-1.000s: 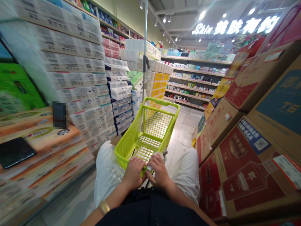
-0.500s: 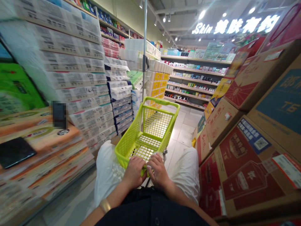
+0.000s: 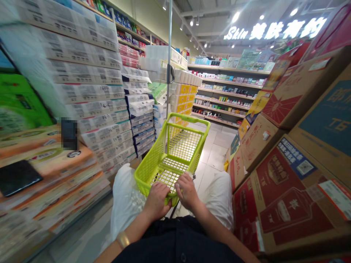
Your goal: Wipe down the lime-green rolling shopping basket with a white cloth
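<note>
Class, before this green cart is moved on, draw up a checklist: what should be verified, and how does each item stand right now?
1. Left hand grips near rim of green cart: ok.
2. Right hand on the same rim: ok.
3. Nothing loose inside the basket: ok.
4. Floor ahead free as far as visible: ok.
5. Room beside the cardboard boxes on the right: cannot tell, looks tight.
6. White bags clear of the wheels: cannot tell, wheels hidden.

left hand: low at 6 o'clock, palm down, fingers curled into a tight grip
right hand: just at its 3 o'clock side, knuckles up, clenched too
left forearm: bare, in from 7 o'clock
right forearm: bare, in from 5 o'clock
</note>
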